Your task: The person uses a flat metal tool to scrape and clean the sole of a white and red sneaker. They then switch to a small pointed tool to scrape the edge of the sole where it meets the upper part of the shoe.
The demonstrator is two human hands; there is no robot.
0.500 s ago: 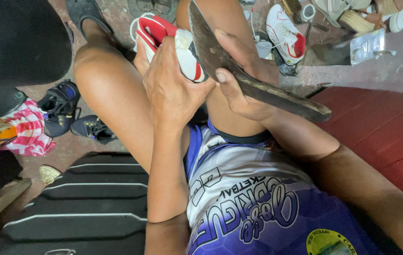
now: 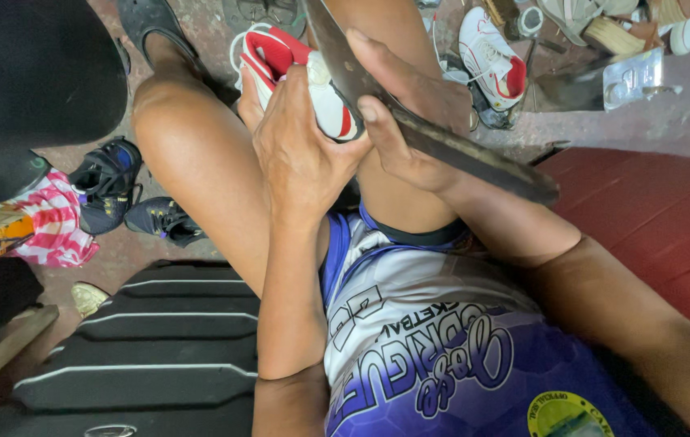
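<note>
My left hand [image 2: 300, 154] grips a red and white sports shoe [image 2: 280, 61] between my bare knees, sole side turned toward me. My right hand [image 2: 405, 121] holds a long, dark, flat blade-like tool [image 2: 458, 154]; its upper end lies against the shoe's white sole edge and its lower end sticks out to the right over my forearm. My thumb presses on the flat of the tool. I sit low, wearing a blue and white jersey [image 2: 434, 348].
A second red and white shoe [image 2: 490, 65] lies on the concrete floor ahead, with sandals and scraps [image 2: 604, 24] behind it. Two dark sneakers [image 2: 118, 194] and a striped pink cloth [image 2: 57, 226] lie left. A black ribbed rubber mat [image 2: 142, 348] is below, a red surface [image 2: 652, 218] right.
Both hands stay on the shoe and tool; the tool has shifted slightly along the sole edge. The view has barely moved.
</note>
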